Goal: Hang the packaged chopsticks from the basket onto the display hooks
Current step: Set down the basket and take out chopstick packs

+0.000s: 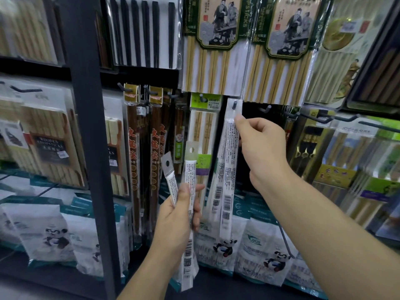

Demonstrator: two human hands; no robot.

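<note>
Shelves packed with chopsticks behind; right hand (263, 146) pinches one packet (229, 161) on the hook (234, 104), left hand (179, 215) clutches two packets (186, 191).

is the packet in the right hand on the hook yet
On: the hook passes through the packet's top hole while the right hand pinches it.

The left hand (180, 213) is raised at about 6 o'clock in the view, forearm running down toward 7 o'clock. Its fingers curl closed in a grip, thumb (184, 194) pointing up toward 12 o'clock and the fingertips wrapped round to the right. The right hand (263, 146) is higher, near the centre, forearm stretching away to 4 o'clock. Its thumb and forefinger are pinched together, pointing toward 10 o'clock; the other fingers are folded in.
</note>
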